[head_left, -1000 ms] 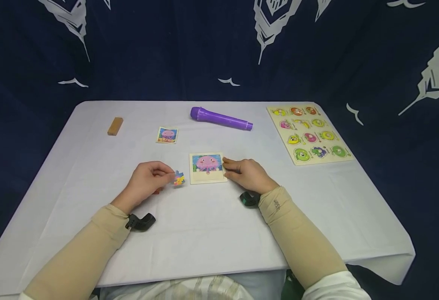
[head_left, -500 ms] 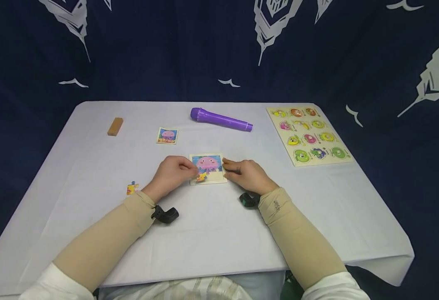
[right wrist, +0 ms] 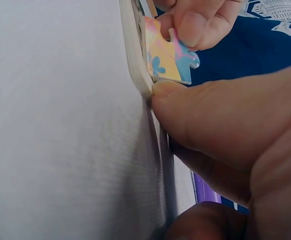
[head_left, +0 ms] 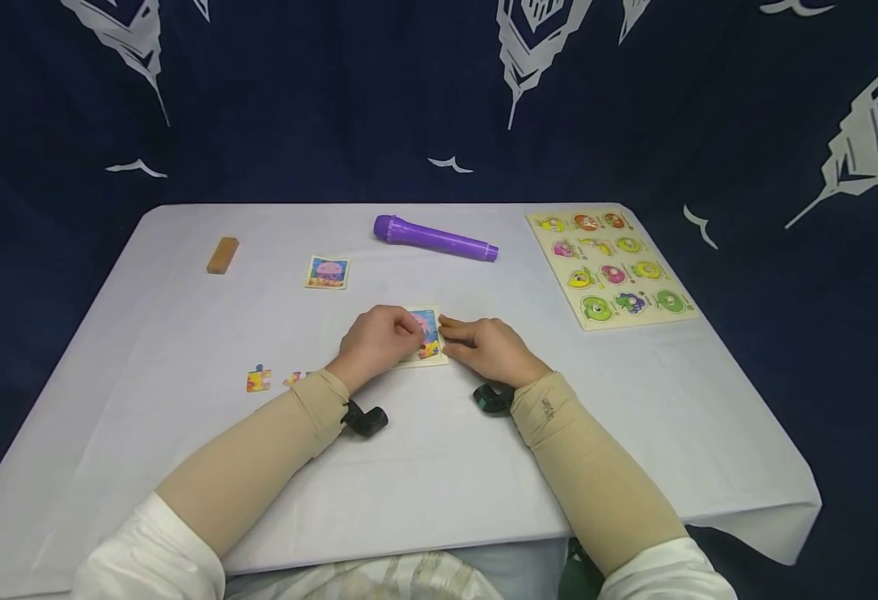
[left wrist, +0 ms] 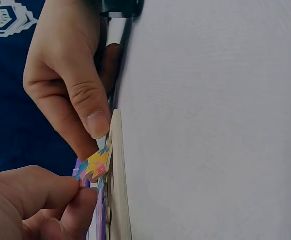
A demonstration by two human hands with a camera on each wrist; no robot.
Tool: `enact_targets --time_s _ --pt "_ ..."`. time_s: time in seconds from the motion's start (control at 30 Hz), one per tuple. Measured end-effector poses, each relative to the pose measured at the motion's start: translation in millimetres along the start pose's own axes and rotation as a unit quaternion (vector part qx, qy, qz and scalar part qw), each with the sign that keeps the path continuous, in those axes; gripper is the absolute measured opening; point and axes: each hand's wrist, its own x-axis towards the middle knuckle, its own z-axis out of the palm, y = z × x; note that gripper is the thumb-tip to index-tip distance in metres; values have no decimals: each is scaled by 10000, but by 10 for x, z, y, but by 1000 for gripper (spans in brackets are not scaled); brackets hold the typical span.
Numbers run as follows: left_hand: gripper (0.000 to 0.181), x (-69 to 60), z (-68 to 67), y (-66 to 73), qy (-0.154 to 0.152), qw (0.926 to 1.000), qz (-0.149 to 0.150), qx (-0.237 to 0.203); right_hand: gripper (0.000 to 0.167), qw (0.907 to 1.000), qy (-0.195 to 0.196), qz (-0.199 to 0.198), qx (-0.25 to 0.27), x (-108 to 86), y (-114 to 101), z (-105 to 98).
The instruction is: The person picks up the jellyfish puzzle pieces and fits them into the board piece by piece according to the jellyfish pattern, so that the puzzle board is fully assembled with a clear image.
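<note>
My left hand (head_left: 378, 342) pinches a yellow, pink and blue jigsaw piece (right wrist: 163, 57) between thumb and fingertips. The piece is tilted over the lower right corner of a small puzzle board (head_left: 419, 363), which has a pale rim and a pink sea-creature picture. Much of the board's left part is hidden behind the left hand in the head view. At the board's right edge, my right hand (head_left: 494, 346) holds it, its thumb against the near corner in the right wrist view. Loose jigsaw pieces lie left of the board: a yellow one (head_left: 258, 381) and a pinkish one (head_left: 293, 379), partly covered by the left arm.
Beyond the board lies a small picture card (head_left: 328, 272) with a similar pink creature. A purple toy microphone (head_left: 436, 239) lies farther back. One wooden block (head_left: 223, 256) is at far left, and a fruit-picture board (head_left: 611, 265) at far right, on the white-covered table (head_left: 408, 475).
My left hand has carried the jigsaw piece rightward from beside the board to its lower right corner. Loose pieces have come into view behind it. The right hand stays at the board's edge.
</note>
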Motion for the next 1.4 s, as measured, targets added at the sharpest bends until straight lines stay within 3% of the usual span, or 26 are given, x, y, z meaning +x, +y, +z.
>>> enact_targets --time_s 0.53,0.87,1.07,1.13,1.27,1.4 --pt "3 71 59 27 -188 9964 100 817 31 9998 142 -97 -56 11 14 18" --pt "16 137 34 58 -12 9972 -101 741 32 9999 125 -71 -86 18 15 15" --pt "28 147 83 96 -301 9917 -193 1237 33 9999 88 -119 -67 6 25 19" --pt "28 131 78 118 -212 9919 -175 1242 32 9999 83 -97 -67 3 26 22" --pt "30 24 -93 141 142 9963 -59 846 34 9999 87 -39 -99 4 22 25" --pt "31 -203 -477 15 338 9982 44 484 37 9999 52 40 -118 1 12 22"
